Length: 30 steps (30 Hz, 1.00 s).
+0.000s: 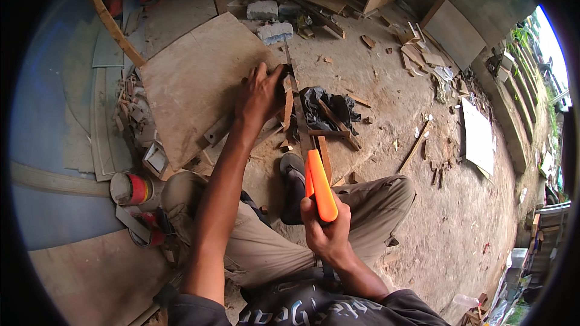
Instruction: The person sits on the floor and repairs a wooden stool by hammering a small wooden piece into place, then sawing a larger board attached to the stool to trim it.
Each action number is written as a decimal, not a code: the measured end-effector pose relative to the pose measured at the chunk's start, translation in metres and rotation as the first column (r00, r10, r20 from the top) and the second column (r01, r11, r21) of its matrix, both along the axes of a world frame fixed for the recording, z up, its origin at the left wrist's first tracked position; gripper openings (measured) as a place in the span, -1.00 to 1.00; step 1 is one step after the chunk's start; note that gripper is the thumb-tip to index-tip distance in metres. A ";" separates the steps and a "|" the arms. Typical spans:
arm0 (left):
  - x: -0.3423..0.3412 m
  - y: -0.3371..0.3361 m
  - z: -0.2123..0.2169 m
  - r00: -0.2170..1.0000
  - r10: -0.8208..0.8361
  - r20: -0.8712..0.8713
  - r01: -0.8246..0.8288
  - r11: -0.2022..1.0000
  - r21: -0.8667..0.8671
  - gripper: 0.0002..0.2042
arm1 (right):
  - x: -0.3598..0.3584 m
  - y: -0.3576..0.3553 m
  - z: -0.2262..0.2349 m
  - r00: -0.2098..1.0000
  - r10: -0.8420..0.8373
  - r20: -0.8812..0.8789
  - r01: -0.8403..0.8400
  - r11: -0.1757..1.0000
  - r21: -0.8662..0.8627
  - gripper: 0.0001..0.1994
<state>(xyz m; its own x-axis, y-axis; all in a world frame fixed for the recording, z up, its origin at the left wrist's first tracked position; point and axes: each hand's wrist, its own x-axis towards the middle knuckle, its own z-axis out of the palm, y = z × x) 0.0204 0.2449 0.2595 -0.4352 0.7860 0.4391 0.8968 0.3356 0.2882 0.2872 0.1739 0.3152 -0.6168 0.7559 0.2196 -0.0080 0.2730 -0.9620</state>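
Note:
My left hand [258,93] reaches forward and grips a small brown wooden block [286,101], holding it on edge against the right edge of a large plywood sheet [193,90]. My right hand [326,229] is closed around the orange handle of a handsaw [318,186]. The saw's thin blade [296,99] runs away from me, right beside the block. My bent legs in tan trousers and a dark shoe [292,184] sit between the hands on the dirt ground.
Grey bricks [269,21], wood offcuts and planks lie at the back. A black cloth [329,107] with wood pieces sits right of the block. A red-banded can [132,188] and scraps are at my left. A white panel [477,136] lies right.

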 end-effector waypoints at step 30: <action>-0.002 0.010 -0.006 0.998 0.066 0.022 -0.066 0.998 -0.023 -0.78 | -0.011 0.011 -0.010 1.000 0.001 0.019 0.001 0.997 -0.079 -0.86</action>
<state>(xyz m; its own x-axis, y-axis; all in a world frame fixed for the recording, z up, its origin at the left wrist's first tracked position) 0.0181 0.2549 0.2533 -0.4964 0.7647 0.4108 0.8656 0.4006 0.3002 0.2764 0.1846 0.3056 -0.6202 0.7705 0.1472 0.0110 0.1962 -0.9805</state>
